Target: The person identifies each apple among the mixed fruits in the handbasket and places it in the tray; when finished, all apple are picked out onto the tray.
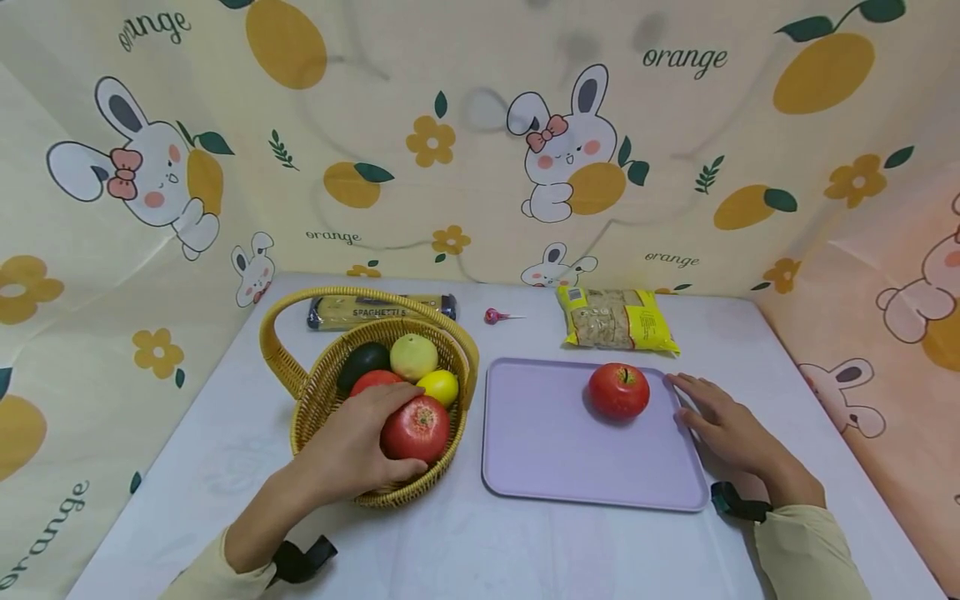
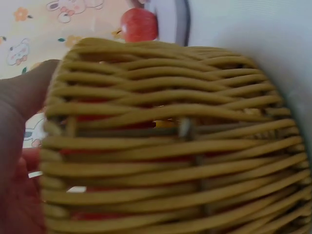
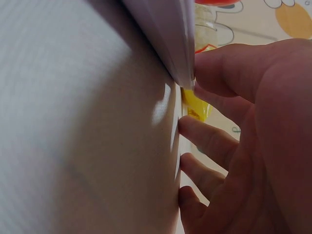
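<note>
In the head view my left hand (image 1: 358,442) reaches into the wicker basket (image 1: 306,421) and grips a red pomegranate (image 1: 417,429), thumb on the near side and fingers on the far side. Around it lie a dark green avocado (image 1: 363,365), a pale round fruit (image 1: 413,357), a yellow lemon (image 1: 441,386) and another red fruit (image 1: 375,380), partly covered by the hand. The basket wall (image 2: 165,146) blocks most of the left wrist view. My right hand (image 1: 731,429) rests beside the lilac tray (image 1: 570,458), its thumb at the right rim. A red apple (image 1: 618,392) sits on the tray.
A spaghetti pack (image 1: 375,312) lies behind the basket, whose tall handle (image 1: 279,350) arches over it. A small lollipop (image 1: 495,316) and a yellow-ended bag (image 1: 618,319) lie along the back of the white table (image 1: 450,558). Printed cloth (image 1: 465,192) walls the back and sides.
</note>
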The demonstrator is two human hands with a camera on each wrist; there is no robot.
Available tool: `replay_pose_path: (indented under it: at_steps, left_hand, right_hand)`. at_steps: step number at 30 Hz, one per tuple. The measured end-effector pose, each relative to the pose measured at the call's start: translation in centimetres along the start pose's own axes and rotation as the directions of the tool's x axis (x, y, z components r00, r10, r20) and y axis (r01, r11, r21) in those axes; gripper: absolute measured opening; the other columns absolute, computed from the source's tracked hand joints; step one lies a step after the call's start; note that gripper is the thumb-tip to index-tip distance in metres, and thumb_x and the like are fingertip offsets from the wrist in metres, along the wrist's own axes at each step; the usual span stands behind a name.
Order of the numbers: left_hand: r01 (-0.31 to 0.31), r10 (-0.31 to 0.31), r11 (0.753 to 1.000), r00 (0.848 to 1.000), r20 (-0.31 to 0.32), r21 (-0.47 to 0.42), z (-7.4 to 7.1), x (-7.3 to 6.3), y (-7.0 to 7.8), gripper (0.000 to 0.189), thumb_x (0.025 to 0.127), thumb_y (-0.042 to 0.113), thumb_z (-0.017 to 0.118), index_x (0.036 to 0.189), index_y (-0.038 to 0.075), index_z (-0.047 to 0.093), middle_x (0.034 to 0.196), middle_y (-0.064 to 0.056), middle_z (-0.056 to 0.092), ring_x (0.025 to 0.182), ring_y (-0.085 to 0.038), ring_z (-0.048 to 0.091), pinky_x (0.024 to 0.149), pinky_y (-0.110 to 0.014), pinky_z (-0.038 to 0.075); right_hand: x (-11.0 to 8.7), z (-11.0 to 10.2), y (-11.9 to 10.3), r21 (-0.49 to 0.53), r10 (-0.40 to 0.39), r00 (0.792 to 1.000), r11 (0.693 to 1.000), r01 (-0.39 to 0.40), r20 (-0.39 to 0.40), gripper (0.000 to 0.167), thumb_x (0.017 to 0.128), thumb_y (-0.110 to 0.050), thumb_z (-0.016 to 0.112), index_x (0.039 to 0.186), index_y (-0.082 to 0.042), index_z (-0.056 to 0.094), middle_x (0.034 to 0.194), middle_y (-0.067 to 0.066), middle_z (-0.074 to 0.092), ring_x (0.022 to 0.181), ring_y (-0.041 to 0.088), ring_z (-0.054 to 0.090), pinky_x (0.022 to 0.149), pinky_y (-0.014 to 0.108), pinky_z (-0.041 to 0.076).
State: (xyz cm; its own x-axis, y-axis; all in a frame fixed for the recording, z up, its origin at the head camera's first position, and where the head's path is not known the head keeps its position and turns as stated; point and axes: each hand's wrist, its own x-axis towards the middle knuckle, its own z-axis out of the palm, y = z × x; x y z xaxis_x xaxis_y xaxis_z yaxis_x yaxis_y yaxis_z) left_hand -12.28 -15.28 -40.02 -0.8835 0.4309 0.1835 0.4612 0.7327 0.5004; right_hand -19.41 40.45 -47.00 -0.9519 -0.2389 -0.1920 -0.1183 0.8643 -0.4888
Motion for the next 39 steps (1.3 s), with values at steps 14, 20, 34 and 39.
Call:
replay_pose_path:
  at_steps: [14, 20, 34, 39]
  left_hand:
    - [-0.146, 0.095, 0.937, 0.980, -0.173, -0.318, -1.4, 0.8, 2.0, 0.087, 0.078, 0.028, 0.101, 0.154, 0.019, 0.060, 0.149, 0.002, 0.066, 0.129, -0.020, 0.066, 0.097, -0.039, 0.066]
    - [-0.184, 0.133, 0.890, 0.980, -0.150, -0.416, -1.0, 2.0, 3.8, 0.085, 0.079, 0.020, 0.099, 0.154, 0.017, 0.060, 0.151, 0.001, 0.065, 0.129, -0.020, 0.068, 0.101, -0.034, 0.064]
    - [-0.214, 0.167, 0.880, 0.975, -0.146, -0.423, -0.6, 2.3, 5.8, 0.085, 0.078, 0.028, 0.101, 0.153, 0.023, 0.062, 0.151, 0.003, 0.065, 0.135, -0.018, 0.064, 0.100, -0.037, 0.064]
    - [-0.225, 0.211, 0.850, 0.974, -0.084, -0.476, 0.2, 2.9, 7.2, 0.084, 0.079, 0.029, 0.100, 0.153, 0.023, 0.061, 0.151, 0.006, 0.065, 0.138, -0.014, 0.061, 0.104, -0.036, 0.063]
  right_hand:
    - [-0.1, 0.0, 0.2, -0.002, -0.005, 1.000, 1.000, 0.005, -0.001, 0.076, 0.112, -0.043, 0.060, 0.176, -0.019, 0.026, 0.175, 0.033, 0.027, 0.154, 0.067, 0.027, 0.108, 0.090, 0.033]
    - [0.0, 0.0, 0.3, 0.016, -0.011, 1.000, 1.000, 0.011, -0.001, 0.076, 0.112, -0.043, 0.060, 0.175, -0.019, 0.027, 0.175, 0.032, 0.027, 0.155, 0.067, 0.025, 0.108, 0.091, 0.030]
    - [-0.1, -0.3, -0.1, 0.027, 0.005, 1.000, 1.000, -0.005, 0.004, 0.076, 0.112, -0.043, 0.060, 0.176, -0.020, 0.026, 0.177, 0.031, 0.025, 0.157, 0.066, 0.020, 0.108, 0.092, 0.028]
    - [0.0, -0.1, 0.0, 0.022, 0.018, 1.000, 1.000, -0.018, 0.011, 0.077, 0.111, -0.045, 0.060, 0.176, -0.021, 0.025, 0.177, 0.031, 0.024, 0.158, 0.066, 0.020, 0.109, 0.092, 0.028]
